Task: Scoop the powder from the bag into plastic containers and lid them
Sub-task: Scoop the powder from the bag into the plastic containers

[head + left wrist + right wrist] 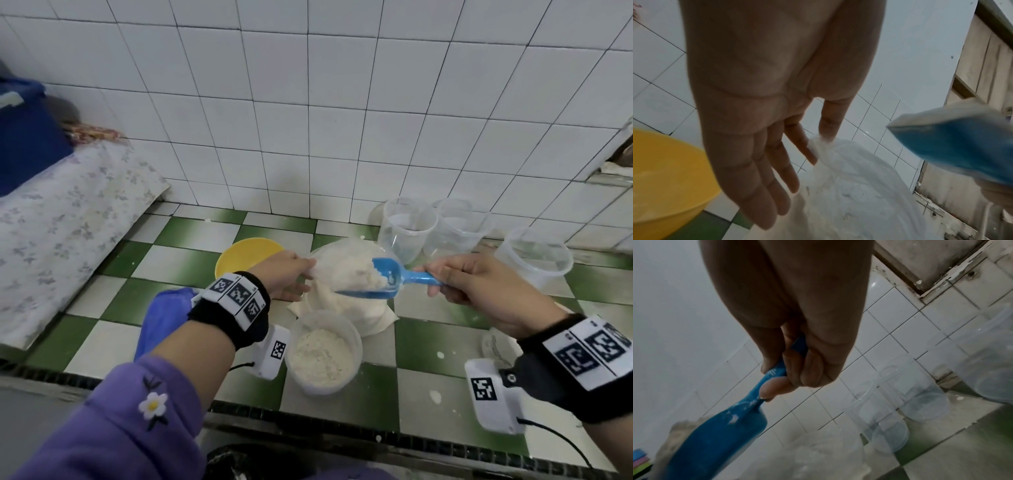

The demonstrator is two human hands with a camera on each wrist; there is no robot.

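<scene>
Right hand (486, 291) curled tight round the handle of a blue plastic scoop (387, 277), heaped with white powder, held level above the open clear plastic bag of powder (346, 308). Left hand (286, 274) pinching the bag's rim between thumb and forefinger, other fingers (764, 191) straight and loose. Just in front of the bag, on the green-and-white checked tabletop (428, 349), a round clear plastic container (323, 353) partly filled with powder, unlidded. Behind the bag, a yellow plastic bowl (246, 255). Near the tiled wall, three empty clear plastic tubs (407, 228).
</scene>
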